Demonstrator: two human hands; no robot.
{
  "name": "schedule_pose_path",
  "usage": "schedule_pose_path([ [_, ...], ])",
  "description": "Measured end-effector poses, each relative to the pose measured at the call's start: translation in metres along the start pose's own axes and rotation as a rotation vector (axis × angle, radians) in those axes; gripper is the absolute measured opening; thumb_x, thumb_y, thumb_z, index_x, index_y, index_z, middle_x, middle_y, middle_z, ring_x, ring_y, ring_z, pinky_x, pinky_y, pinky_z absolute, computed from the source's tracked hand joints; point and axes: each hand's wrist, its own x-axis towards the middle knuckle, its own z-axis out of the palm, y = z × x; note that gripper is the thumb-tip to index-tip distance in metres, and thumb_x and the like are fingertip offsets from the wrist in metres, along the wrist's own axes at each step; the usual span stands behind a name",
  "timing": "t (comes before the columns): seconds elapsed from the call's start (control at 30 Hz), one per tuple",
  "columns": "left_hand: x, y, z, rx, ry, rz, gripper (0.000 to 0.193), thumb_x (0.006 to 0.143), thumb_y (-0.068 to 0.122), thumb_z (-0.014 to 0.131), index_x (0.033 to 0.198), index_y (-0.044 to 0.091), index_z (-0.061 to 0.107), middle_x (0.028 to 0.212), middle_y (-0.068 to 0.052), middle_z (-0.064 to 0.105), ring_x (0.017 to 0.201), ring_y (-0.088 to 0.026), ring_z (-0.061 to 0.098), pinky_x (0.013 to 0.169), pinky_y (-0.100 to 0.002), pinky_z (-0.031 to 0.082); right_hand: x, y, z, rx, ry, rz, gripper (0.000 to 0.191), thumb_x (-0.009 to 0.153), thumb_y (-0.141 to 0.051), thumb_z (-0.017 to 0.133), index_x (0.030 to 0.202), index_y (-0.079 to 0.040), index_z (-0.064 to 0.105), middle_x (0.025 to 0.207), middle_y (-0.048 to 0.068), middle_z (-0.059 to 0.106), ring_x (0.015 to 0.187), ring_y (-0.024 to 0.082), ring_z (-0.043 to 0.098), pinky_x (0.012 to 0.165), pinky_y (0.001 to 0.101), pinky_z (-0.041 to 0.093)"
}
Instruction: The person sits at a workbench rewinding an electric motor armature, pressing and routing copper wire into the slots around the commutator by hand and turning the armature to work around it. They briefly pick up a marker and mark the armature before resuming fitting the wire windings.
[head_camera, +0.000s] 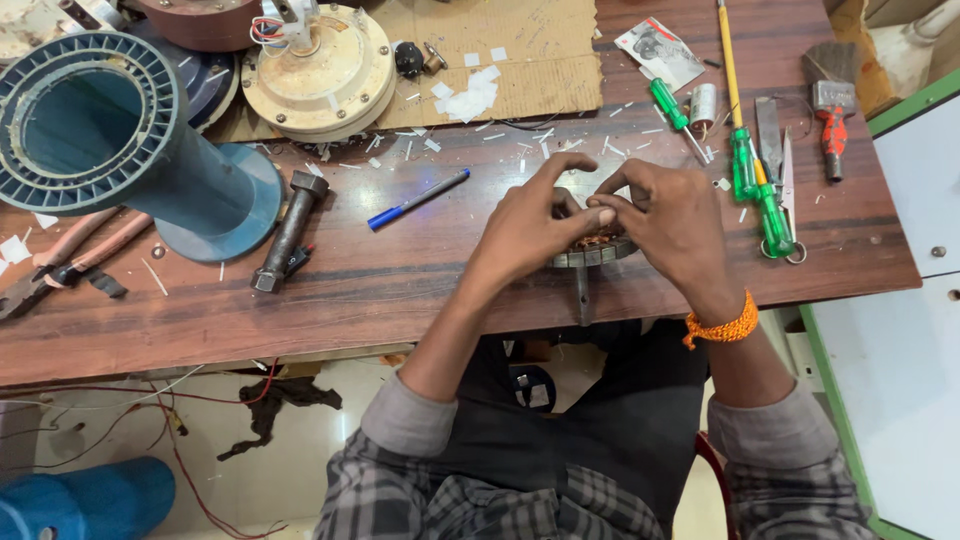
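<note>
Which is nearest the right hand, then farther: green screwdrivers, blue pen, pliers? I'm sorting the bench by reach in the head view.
From the right hand:
1. Green screwdrivers, just to its right.
2. Blue pen, to the left, past the left hand.
3. Pliers, at the table's far left edge.

Bright even light, sharp, wide-angle bowing

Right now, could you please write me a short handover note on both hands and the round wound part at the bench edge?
Left hand: fingertips pinched on top of the round metal core.
Right hand: fingers curled over the same core, opposite the left.
The core sits at the near edge of the wooden bench; copper windings show between the fingers.
Green screwdrivers and scissors lie right of the hands, a blue pen left.
How far the winding has got is hidden by the fingers.
</note>
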Motion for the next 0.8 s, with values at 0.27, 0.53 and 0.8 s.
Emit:
schedule_pose_path([
  [0.27, 0.013, -0.014, -0.005, -0.114, -0.205, 0.195, 0.02, 0.09, 0.022, 0.078, 0.105, 0.008, 0.076, 0.081, -0.009, 0.078, 0.073, -0.014, 0.068, 0.066, -0.028, 0.055, -0.027, -0.009, -0.012, 0.18, -0.001, 0.073, 0.018, 0.089, -0.022, 0.083, 0.095, -0.007, 0.076, 0.058, 0.003, 0.054, 0.051, 0.009, 0.045, 0.047, 0.0318, 0.035],
  [0.53, 0.006, -0.027, -0.029, -0.051, -0.209, 0.519, 0.022, 0.086, 0.005, 0.08, 0.107, 0.011, 0.079, 0.097, -0.005, 0.079, 0.087, -0.016, 0.077, 0.078, -0.029, 0.06, -0.064, -0.042, -0.011, 0.174, 0.084, -0.041, 0.015, 0.086, -0.013, 0.084, 0.094, -0.005, 0.073, 0.062, 0.008, 0.057, 0.05, 0.014, 0.049, 0.05, 0.0318, 0.036],
  [0.8, 0.004, -0.031, -0.029, -0.056, -0.194, 0.532, 0.021, 0.085, 0.003, 0.08, 0.105, 0.012, 0.08, 0.1, -0.004, 0.08, 0.091, -0.016, 0.078, 0.081, -0.028, 0.062, -0.09, -0.049, 0.019, 0.317, 0.273, -0.018, 0.007, 0.09, -0.001, 0.08, 0.091, -0.002, 0.073, 0.08, 0.006, 0.074, 0.061, 0.009, 0.066, 0.052, 0.0247, 0.047],
])
